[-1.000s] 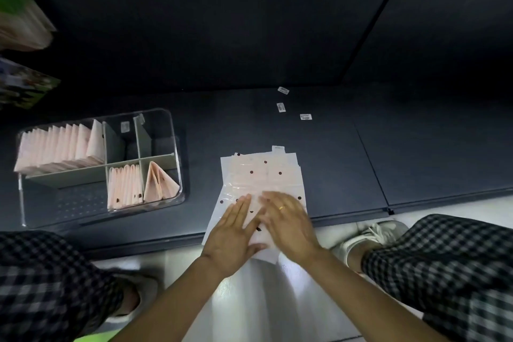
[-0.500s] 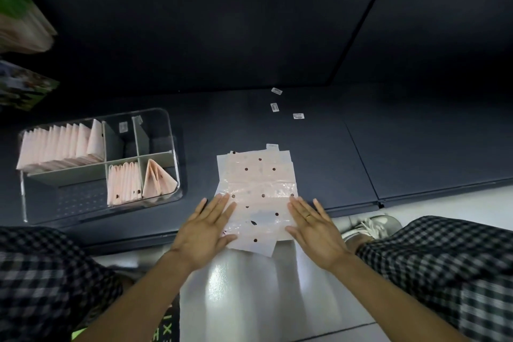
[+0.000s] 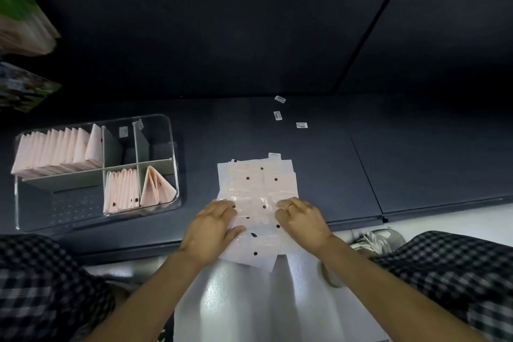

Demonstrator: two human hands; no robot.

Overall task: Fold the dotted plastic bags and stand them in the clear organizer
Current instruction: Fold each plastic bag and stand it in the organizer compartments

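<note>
Two hands on bag stack (image 3: 256, 197) at table edge | left hand (image 3: 212, 228) and right hand (image 3: 301, 219) fingers curled, pinching top bag's sides | long axis ran away from person | organizer (image 3: 172, 147) lay left, nearer left hand

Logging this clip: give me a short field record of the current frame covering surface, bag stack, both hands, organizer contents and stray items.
surface: dark shelf, pale floor below
bag stack: flat dotted bags, near end overhanging the shelf edge
left hand: left hand grips the top bag's left side, fingers curled
right hand: right hand grips its right side, ring on one finger
organizer: clear organizer left of the stack; folded bags stand in three compartments
stray items: three small labels farther back
</note>
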